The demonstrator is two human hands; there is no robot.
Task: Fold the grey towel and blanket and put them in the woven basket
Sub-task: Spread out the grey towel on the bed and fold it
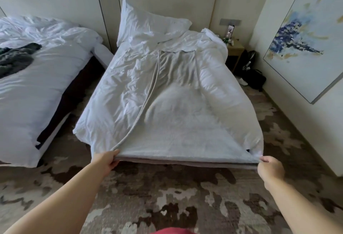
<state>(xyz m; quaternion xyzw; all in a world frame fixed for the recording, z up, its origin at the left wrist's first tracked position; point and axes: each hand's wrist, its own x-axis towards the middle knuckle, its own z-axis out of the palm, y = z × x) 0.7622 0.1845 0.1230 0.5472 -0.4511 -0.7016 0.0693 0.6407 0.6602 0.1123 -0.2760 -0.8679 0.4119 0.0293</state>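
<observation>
View from the foot of the right-hand bed [118, 92]. A pale grey cloth [185, 122], judged to be the blanket though it could be the towel, is laid lengthwise over the white duvet [104, 115], its far end near the pillow [148, 22] and its near edge lifted clear of the mattress. That edge is shown doubled, in at least two layers.

The left hand [107, 161] is closed round the near left corner, thumb on top and fingers curled beneath. The right hand [269, 167] is closed on the near right corner in a pinch. The edge is drawn taut between them.

A dark grey cloth [16, 57] is left crumpled on the left-hand bed [46, 89], well apart and untouched. The woven basket is not in view.

Hazards, as judged:
- The layers may be separated if either pinch loosens, so that the fold is lost.
- The duvet may be dragged along if the cloth is pulled towards the near side.
- The near edge may be dropped onto the carpet [167, 196] if tension is released unevenly.
- A skewed fold may result if the far corners, unseen in detail, are misaligned.
</observation>
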